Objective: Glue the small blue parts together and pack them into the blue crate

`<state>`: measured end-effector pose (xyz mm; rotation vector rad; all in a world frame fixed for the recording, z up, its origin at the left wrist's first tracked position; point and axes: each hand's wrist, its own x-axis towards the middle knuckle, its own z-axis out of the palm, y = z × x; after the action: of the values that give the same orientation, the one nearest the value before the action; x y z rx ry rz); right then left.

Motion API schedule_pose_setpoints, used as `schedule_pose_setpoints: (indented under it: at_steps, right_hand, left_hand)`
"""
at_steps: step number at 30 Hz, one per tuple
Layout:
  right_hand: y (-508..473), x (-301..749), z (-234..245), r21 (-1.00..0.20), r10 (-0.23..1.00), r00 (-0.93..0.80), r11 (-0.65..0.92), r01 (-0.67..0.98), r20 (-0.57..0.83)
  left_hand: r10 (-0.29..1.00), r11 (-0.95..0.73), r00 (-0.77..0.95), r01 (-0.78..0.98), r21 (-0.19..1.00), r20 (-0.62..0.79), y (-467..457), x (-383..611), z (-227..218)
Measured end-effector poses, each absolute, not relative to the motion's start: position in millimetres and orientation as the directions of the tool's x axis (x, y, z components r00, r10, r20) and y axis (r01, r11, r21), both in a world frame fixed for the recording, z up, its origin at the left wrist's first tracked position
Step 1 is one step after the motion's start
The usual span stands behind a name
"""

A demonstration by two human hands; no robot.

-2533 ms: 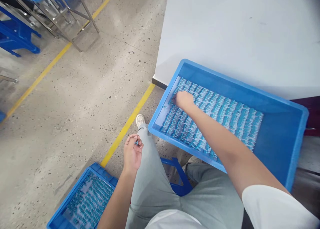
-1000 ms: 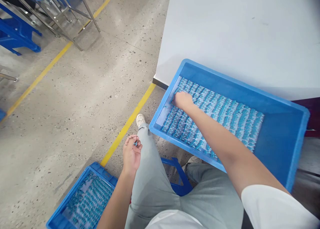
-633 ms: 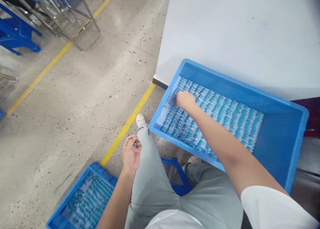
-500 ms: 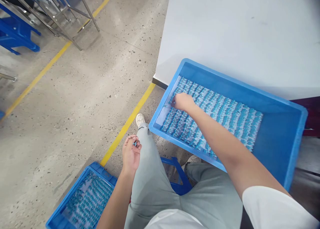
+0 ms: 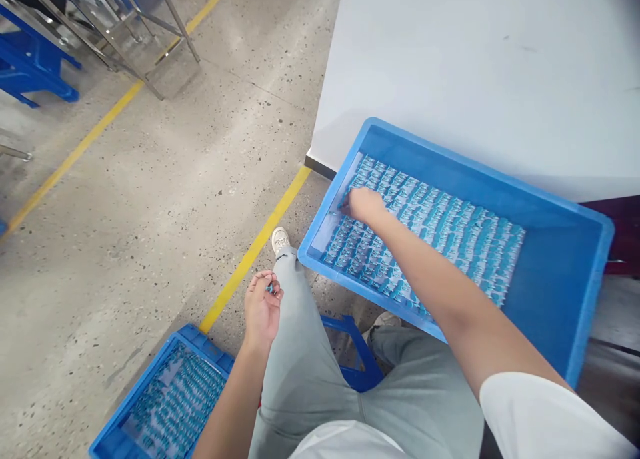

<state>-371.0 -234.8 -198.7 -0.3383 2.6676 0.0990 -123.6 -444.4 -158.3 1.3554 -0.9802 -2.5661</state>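
Observation:
A large blue crate rests on my lap against a white table. It holds a clear tray with rows of small blue parts. My right hand reaches into the crate's left end with fingers curled down on the parts; what they pinch is hidden. My left hand hovers beside my left knee, fingers closed around small blue parts. Below it on the floor is a second blue crate filled with the same blue parts.
The white table spreads behind the crate. A yellow floor line runs past my shoe. A blue stool shows between my legs. A metal rack and blue frames stand at far left on the concrete floor.
My right hand has shifted only slightly over the same spot in the tray. The left hand stays closed by my knee.

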Motion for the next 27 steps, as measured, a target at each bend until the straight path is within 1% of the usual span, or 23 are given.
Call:
schedule_pose_setpoints:
  at_steps: [8, 11, 15, 17, 21, 23, 27]
  right_hand:
    - [-234.7, -372.7, -199.6, 0.031, -0.193, -0.895, 0.974, -0.224, -0.402]
    - [-234.1, -372.9, -198.0, 0.030, -0.183, -0.895, 0.976, -0.213, -0.407]
    - [-233.1, -370.0, -195.1, 0.038, -0.202, -0.891, 0.971, -0.237, -0.406]
    - [-233.9, -366.3, -194.7, 0.009, -0.245, -0.877, 0.962, -0.273, -0.413]
    - [-238.7, -357.9, -198.5, -0.097, -0.331, -0.841, 0.942, -0.322, -0.429]
    - [-241.5, -355.4, -202.1, -0.118, -0.335, -0.840, 0.941, -0.316, -0.426]
    - [-244.0, -354.4, -207.8, -0.120, -0.323, -0.841, 0.946, -0.302, -0.433]
  left_hand:
    - [-0.350, -0.790, -0.595, -0.227, 0.569, -0.723, -444.2, -122.8, -157.8]
    - [-0.351, -0.790, -0.599, -0.223, 0.571, -0.720, -444.3, -123.0, -157.8]
    - [-0.346, -0.794, -0.602, -0.222, 0.567, -0.720, -444.4, -122.6, -156.7]
    - [-0.341, -0.796, -0.604, -0.223, 0.563, -0.721, -444.7, -122.1, -155.8]
    - [-0.333, -0.801, -0.608, -0.221, 0.556, -0.721, -445.9, -121.3, -154.7]
    - [-0.330, -0.800, -0.612, -0.222, 0.557, -0.718, -446.8, -120.5, -154.8]
    - [-0.327, -0.796, -0.616, -0.230, 0.560, -0.717, -448.7, -118.1, -155.8]
